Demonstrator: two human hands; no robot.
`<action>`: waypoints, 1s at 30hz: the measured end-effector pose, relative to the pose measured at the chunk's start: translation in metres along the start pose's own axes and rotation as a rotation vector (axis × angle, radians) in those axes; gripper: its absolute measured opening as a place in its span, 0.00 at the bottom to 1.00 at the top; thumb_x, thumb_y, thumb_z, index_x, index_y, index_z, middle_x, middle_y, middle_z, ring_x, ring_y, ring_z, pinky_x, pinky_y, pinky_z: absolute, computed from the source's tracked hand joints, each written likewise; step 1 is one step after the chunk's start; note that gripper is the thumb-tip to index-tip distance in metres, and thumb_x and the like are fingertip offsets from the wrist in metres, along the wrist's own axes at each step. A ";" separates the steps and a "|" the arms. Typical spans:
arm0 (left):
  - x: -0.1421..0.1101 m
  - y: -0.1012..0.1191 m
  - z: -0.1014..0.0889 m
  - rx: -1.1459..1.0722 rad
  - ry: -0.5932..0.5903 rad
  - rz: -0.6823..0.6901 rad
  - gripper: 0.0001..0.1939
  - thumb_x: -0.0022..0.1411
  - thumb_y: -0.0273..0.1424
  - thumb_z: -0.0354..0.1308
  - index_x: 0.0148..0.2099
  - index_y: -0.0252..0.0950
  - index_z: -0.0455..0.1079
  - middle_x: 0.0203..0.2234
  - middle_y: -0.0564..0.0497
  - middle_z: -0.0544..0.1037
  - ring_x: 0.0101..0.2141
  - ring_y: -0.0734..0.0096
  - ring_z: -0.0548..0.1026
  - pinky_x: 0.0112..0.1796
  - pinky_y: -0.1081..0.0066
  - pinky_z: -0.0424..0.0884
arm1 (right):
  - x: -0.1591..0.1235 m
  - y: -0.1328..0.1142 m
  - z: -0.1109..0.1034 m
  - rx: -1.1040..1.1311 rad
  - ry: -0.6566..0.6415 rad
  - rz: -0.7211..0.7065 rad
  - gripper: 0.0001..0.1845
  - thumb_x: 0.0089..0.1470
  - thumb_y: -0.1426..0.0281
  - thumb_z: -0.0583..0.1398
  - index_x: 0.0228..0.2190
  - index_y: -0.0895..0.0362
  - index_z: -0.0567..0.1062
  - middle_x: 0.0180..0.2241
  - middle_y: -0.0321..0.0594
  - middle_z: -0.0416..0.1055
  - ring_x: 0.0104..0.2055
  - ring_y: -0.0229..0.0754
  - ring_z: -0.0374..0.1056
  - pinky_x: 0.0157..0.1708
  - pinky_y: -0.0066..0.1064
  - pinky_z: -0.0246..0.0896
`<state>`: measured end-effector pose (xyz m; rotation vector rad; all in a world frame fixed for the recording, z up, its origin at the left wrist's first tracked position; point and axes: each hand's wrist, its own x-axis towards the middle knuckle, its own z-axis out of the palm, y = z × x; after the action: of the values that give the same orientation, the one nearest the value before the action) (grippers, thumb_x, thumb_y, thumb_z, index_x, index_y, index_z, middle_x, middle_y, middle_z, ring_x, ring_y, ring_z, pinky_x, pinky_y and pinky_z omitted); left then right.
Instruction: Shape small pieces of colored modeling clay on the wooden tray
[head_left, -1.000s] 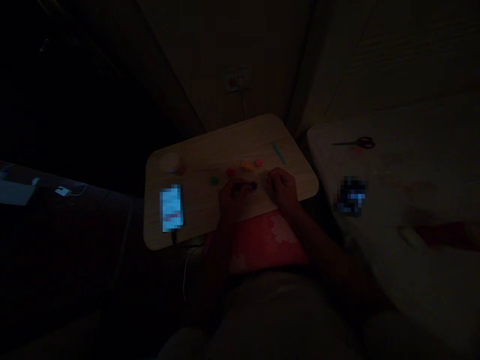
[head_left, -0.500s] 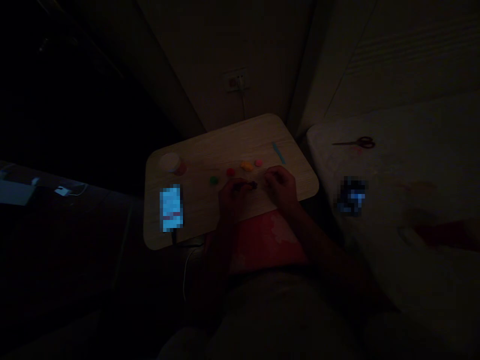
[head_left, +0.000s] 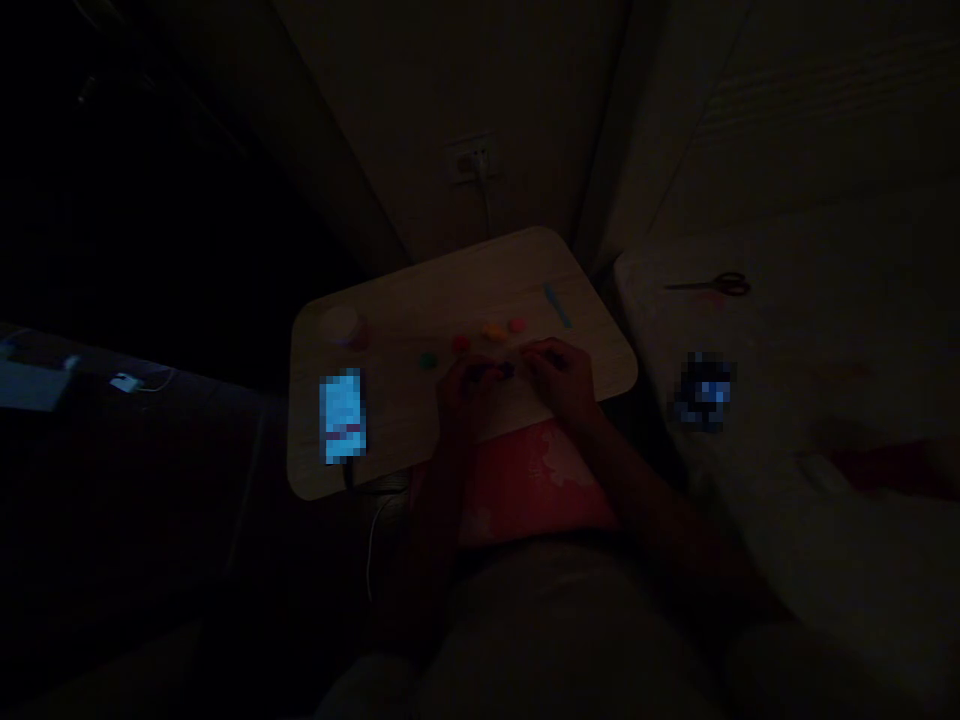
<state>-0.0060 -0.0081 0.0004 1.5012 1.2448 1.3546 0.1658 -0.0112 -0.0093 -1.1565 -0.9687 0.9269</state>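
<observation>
The scene is very dim. Over the front of a small wooden table [head_left: 420, 290], my left hand [head_left: 461, 385] is closed on a small dark lump [head_left: 508, 370] that pokes out at its fingertips. Just right of that lump, my right hand [head_left: 561, 375] has its fingers pinched together; what they hold, if anything, is hidden. Beyond the hands lie small coloured lumps like modelling clay: a green one [head_left: 428, 360], a red one [head_left: 460, 343], an orange one [head_left: 493, 332] and a pink one [head_left: 517, 326]. A blue flat stick [head_left: 557, 306] rests farther right.
A lit phone [head_left: 343, 415] and a lidded tub [head_left: 343, 326] occupy the table's left part. A cable runs below it. To the right, a pale surface [head_left: 787, 330] bears scissors [head_left: 724, 285] and a blurred dark device [head_left: 705, 392]. A wall socket [head_left: 472, 160] is behind.
My right hand has shifted slightly left, its fingertips nearer the dark lump. My left hand stays almost in place. The picture has grown darker.
</observation>
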 end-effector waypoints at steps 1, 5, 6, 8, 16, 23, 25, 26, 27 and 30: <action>0.000 0.000 0.000 0.003 0.001 -0.005 0.11 0.59 0.39 0.69 0.39 0.37 0.79 0.35 0.50 0.84 0.37 0.68 0.82 0.42 0.70 0.77 | 0.000 0.000 0.000 0.007 0.004 0.018 0.05 0.49 0.66 0.70 0.28 0.54 0.83 0.29 0.38 0.79 0.29 0.40 0.72 0.30 0.31 0.67; 0.000 0.001 0.000 0.001 0.003 -0.023 0.10 0.59 0.38 0.70 0.39 0.37 0.79 0.34 0.50 0.84 0.38 0.68 0.82 0.42 0.71 0.76 | -0.001 -0.002 0.000 0.000 0.012 0.039 0.07 0.46 0.66 0.71 0.26 0.55 0.80 0.25 0.35 0.76 0.27 0.39 0.69 0.30 0.31 0.64; 0.000 0.001 0.000 -0.004 -0.004 -0.024 0.10 0.59 0.38 0.69 0.39 0.37 0.79 0.34 0.50 0.84 0.38 0.68 0.82 0.42 0.71 0.76 | -0.001 -0.003 0.000 -0.010 0.012 0.030 0.07 0.47 0.66 0.70 0.26 0.55 0.80 0.25 0.35 0.75 0.27 0.38 0.68 0.30 0.31 0.63; 0.000 0.001 0.000 -0.011 -0.010 -0.021 0.10 0.60 0.38 0.69 0.39 0.37 0.79 0.34 0.50 0.84 0.37 0.69 0.82 0.41 0.71 0.76 | -0.002 -0.005 -0.001 -0.023 0.004 0.009 0.08 0.49 0.65 0.69 0.25 0.55 0.78 0.24 0.34 0.73 0.26 0.38 0.66 0.29 0.30 0.61; 0.000 0.000 0.000 -0.010 0.001 0.008 0.11 0.60 0.39 0.70 0.39 0.37 0.79 0.34 0.49 0.84 0.37 0.67 0.82 0.42 0.69 0.78 | -0.004 -0.009 -0.003 -0.046 -0.004 -0.031 0.26 0.62 0.52 0.62 0.20 0.53 0.66 0.20 0.32 0.60 0.24 0.37 0.56 0.26 0.31 0.53; -0.001 -0.004 0.000 -0.014 -0.008 -0.009 0.10 0.61 0.39 0.69 0.39 0.38 0.79 0.34 0.49 0.83 0.37 0.67 0.81 0.41 0.69 0.77 | -0.001 0.005 -0.001 0.097 0.000 -0.005 0.20 0.61 0.49 0.63 0.31 0.51 0.68 0.25 0.30 0.61 0.25 0.36 0.57 0.23 0.28 0.54; -0.001 -0.004 0.000 -0.019 -0.005 -0.016 0.10 0.61 0.39 0.69 0.39 0.38 0.79 0.34 0.49 0.83 0.37 0.67 0.81 0.41 0.69 0.77 | -0.001 0.007 -0.001 0.114 -0.019 -0.005 0.17 0.60 0.52 0.65 0.34 0.51 0.70 0.27 0.31 0.64 0.25 0.36 0.59 0.24 0.28 0.57; -0.001 -0.003 0.000 -0.016 -0.002 -0.017 0.10 0.60 0.39 0.69 0.39 0.38 0.79 0.34 0.49 0.83 0.37 0.67 0.81 0.41 0.69 0.77 | -0.001 0.007 -0.002 0.113 -0.024 -0.010 0.16 0.59 0.53 0.66 0.36 0.51 0.72 0.27 0.31 0.65 0.25 0.36 0.61 0.25 0.28 0.59; -0.001 -0.003 0.000 -0.012 -0.001 -0.015 0.10 0.60 0.38 0.69 0.39 0.38 0.79 0.34 0.49 0.83 0.36 0.67 0.81 0.41 0.69 0.77 | -0.001 0.007 -0.002 0.107 -0.026 -0.017 0.14 0.59 0.55 0.66 0.37 0.51 0.74 0.28 0.32 0.67 0.25 0.37 0.62 0.25 0.29 0.60; -0.001 -0.002 0.001 -0.007 -0.004 -0.005 0.09 0.60 0.38 0.69 0.39 0.38 0.79 0.34 0.50 0.83 0.36 0.67 0.81 0.42 0.69 0.77 | 0.000 0.005 -0.002 0.074 -0.032 -0.026 0.13 0.61 0.57 0.64 0.40 0.52 0.79 0.29 0.35 0.71 0.26 0.38 0.65 0.28 0.31 0.64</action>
<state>-0.0058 -0.0084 -0.0014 1.4938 1.2393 1.3509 0.1676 -0.0112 -0.0149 -1.0671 -0.9658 0.9552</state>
